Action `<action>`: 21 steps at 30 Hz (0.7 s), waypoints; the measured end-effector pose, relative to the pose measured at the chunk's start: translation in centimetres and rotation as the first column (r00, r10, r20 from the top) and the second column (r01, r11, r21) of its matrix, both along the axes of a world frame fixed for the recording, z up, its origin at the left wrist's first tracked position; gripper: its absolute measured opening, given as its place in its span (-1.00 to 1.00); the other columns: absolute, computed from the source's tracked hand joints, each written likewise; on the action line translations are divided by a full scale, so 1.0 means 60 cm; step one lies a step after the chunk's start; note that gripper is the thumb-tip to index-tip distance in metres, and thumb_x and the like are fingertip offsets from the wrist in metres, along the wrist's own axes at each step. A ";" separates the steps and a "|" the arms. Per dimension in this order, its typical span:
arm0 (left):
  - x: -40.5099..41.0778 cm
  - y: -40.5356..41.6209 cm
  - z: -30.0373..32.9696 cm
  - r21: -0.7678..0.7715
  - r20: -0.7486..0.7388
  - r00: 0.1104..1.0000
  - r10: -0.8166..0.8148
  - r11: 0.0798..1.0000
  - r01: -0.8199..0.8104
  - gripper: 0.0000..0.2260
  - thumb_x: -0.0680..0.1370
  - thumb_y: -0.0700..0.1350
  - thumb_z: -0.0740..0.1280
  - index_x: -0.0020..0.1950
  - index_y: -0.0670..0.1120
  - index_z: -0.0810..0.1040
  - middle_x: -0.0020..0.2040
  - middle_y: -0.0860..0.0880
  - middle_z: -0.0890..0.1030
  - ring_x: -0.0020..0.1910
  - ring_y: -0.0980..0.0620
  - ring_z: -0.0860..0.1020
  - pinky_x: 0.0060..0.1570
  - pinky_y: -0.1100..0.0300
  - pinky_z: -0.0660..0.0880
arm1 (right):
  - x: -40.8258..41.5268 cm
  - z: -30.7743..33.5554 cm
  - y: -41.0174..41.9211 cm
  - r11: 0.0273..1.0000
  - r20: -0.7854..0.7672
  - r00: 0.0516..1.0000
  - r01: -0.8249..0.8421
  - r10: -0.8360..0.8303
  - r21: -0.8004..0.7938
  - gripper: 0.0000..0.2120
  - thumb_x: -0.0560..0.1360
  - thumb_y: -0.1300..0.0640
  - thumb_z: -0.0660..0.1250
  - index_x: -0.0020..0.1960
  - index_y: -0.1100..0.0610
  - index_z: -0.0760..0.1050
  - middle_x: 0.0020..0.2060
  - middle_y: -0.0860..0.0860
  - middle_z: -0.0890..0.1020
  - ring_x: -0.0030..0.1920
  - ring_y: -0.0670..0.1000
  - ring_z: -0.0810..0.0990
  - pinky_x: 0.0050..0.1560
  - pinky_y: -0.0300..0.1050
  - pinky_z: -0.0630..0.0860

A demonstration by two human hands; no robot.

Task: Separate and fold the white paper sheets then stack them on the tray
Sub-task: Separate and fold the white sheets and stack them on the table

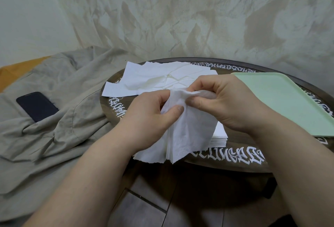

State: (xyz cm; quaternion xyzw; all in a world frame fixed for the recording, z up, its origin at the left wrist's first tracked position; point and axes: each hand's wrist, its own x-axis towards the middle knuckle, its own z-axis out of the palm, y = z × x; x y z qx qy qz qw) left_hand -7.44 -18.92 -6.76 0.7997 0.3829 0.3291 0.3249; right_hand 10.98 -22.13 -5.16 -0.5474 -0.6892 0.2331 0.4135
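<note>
Left of the tray [282, 96], I pinch the paper sheets [188, 131] above the bench [226, 159] with both hands, left [153, 111] and right [229, 100]; hasty peeling could tear the thin plies.

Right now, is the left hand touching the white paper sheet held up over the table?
Touching. The head view shows the left hand pinching the white paper sheet, thumb pressed on its front, while the right hand grips its top edge.

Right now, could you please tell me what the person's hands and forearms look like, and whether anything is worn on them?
Both the left hand and the right hand are bare, with no gloves, rings or watch visible. Both forearms are uncovered as far as the picture shows; no sleeves appear.
</note>
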 end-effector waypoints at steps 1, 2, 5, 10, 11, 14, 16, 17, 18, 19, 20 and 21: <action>0.000 0.000 0.000 0.000 -0.001 1.000 0.000 1.000 0.000 -0.71 0.46 0.08 0.27 -0.09 -0.12 0.63 -0.21 -0.19 0.60 -0.28 -0.08 0.49 -0.25 0.01 0.42 | 0.000 0.000 0.001 1.000 0.001 1.000 -0.001 0.001 -0.001 -0.91 0.45 0.18 0.46 -0.19 0.01 0.61 -0.20 0.00 0.66 -0.20 -0.16 0.56 -0.18 -0.35 0.44; 0.000 0.000 0.001 -0.001 -0.002 1.000 0.000 1.000 0.000 -0.71 0.45 0.08 0.28 -0.09 -0.11 0.63 -0.21 -0.19 0.59 -0.28 -0.08 0.49 -0.25 0.01 0.41 | 0.000 0.000 0.001 1.000 0.000 1.000 -0.003 0.003 -0.002 -0.92 0.45 0.18 0.46 -0.18 0.02 0.62 -0.20 0.00 0.66 -0.19 -0.15 0.57 -0.17 -0.34 0.44; 0.001 -0.001 0.001 -0.010 -0.012 1.000 0.005 1.000 -0.005 -0.72 0.44 0.07 0.28 -0.11 -0.13 0.62 -0.22 -0.18 0.59 -0.28 -0.10 0.49 -0.26 0.01 0.41 | -0.001 -0.001 0.002 1.000 0.009 1.000 -0.004 0.004 -0.004 -0.92 0.44 0.16 0.46 -0.17 0.00 0.62 -0.19 -0.03 0.66 -0.17 -0.14 0.58 -0.16 -0.34 0.45; 0.002 -0.002 0.000 -0.022 -0.015 1.000 -0.007 1.000 0.007 -0.75 0.45 0.06 0.28 -0.12 -0.09 0.63 -0.23 -0.14 0.59 -0.31 0.02 0.48 -0.27 0.10 0.40 | -0.001 -0.002 0.003 1.000 -0.006 1.000 -0.007 0.007 -0.002 -0.91 0.44 0.17 0.47 -0.19 0.00 0.62 -0.22 -0.07 0.66 -0.19 -0.17 0.57 -0.16 -0.35 0.44; 0.002 -0.001 -0.001 -0.021 -0.011 1.000 -0.004 1.000 0.003 -0.75 0.46 0.06 0.28 -0.10 -0.08 0.63 -0.22 -0.14 0.61 -0.27 -0.05 0.52 -0.24 0.06 0.43 | -0.001 -0.003 0.003 1.000 -0.006 1.000 -0.007 0.007 0.003 -0.90 0.44 0.18 0.47 -0.19 0.00 0.62 -0.23 -0.08 0.65 -0.19 -0.18 0.56 -0.17 -0.36 0.43; 0.003 0.001 -0.005 0.024 -0.024 0.999 0.041 0.999 -0.041 -0.75 0.46 0.04 0.26 -0.17 -0.12 0.60 -0.31 -0.10 0.58 -0.29 -0.05 0.49 -0.26 0.08 0.41 | -0.004 -0.007 0.005 0.999 0.034 0.999 0.024 -0.026 0.048 -0.91 0.44 0.19 0.46 -0.19 0.03 0.59 -0.26 -0.11 0.63 -0.23 -0.21 0.53 -0.20 -0.35 0.41; 0.002 0.003 -0.006 0.066 -0.038 0.996 0.077 0.995 -0.074 -0.77 0.49 0.00 0.28 -0.24 -0.13 0.55 -0.43 -0.02 0.46 -0.42 0.07 0.35 -0.35 0.17 0.31 | -0.007 -0.010 0.008 0.986 0.129 0.987 0.073 -0.093 0.152 -0.87 0.41 0.19 0.47 -0.13 0.02 0.54 -0.20 -0.14 0.59 -0.19 -0.22 0.51 -0.18 -0.36 0.38; 0.001 0.004 -0.006 0.084 -0.040 0.995 0.090 0.993 -0.087 -0.76 0.51 -0.02 0.28 -0.27 -0.14 0.52 -0.46 0.01 0.40 -0.43 0.11 0.31 -0.38 0.19 0.27 | -0.007 -0.011 0.009 0.973 0.175 0.977 0.085 -0.124 0.213 -0.82 0.39 0.18 0.48 -0.08 -0.01 0.54 -0.14 -0.16 0.56 -0.14 -0.22 0.50 -0.15 -0.40 0.37; 0.001 0.004 -0.007 0.095 -0.042 0.994 0.097 0.991 -0.093 -0.75 0.50 -0.01 0.26 -0.28 -0.15 0.50 -0.47 0.01 0.37 -0.44 0.12 0.30 -0.39 0.19 0.25 | -0.007 -0.013 0.011 0.961 0.207 0.968 0.087 -0.143 0.261 -0.77 0.38 0.17 0.48 -0.03 -0.02 0.54 -0.09 -0.17 0.53 -0.10 -0.22 0.49 -0.10 -0.43 0.35; 0.001 0.004 -0.006 0.096 -0.042 0.994 0.098 0.991 -0.094 -0.74 0.49 0.00 0.25 -0.29 -0.16 0.48 -0.47 0.01 0.35 -0.44 0.13 0.29 -0.40 0.20 0.24 | -0.007 -0.014 0.012 0.953 0.228 0.962 0.082 -0.152 0.293 -0.75 0.36 0.17 0.49 0.00 -0.03 0.56 -0.05 -0.15 0.52 -0.07 -0.19 0.49 -0.08 -0.45 0.34; 0.002 0.003 -0.006 0.091 -0.042 0.995 0.094 0.992 -0.090 -0.75 0.49 -0.01 0.26 -0.31 -0.14 0.47 -0.48 0.04 0.35 -0.44 0.14 0.29 -0.41 0.23 0.23 | -0.006 -0.015 0.013 0.945 0.247 0.956 0.074 -0.158 0.317 -0.76 0.36 0.17 0.49 -0.02 -0.02 0.57 -0.04 -0.12 0.52 -0.04 -0.16 0.49 -0.06 -0.44 0.33; 0.001 0.004 -0.007 0.077 -0.039 0.995 0.088 0.993 -0.085 -0.75 0.53 -0.04 0.29 -0.33 -0.10 0.47 -0.48 0.08 0.36 -0.45 0.14 0.30 -0.42 0.26 0.23 | -0.006 -0.017 0.015 0.937 0.269 0.949 0.067 -0.167 0.343 -0.79 0.35 0.17 0.49 -0.05 0.00 0.58 -0.05 -0.08 0.53 -0.01 -0.08 0.50 -0.06 -0.41 0.32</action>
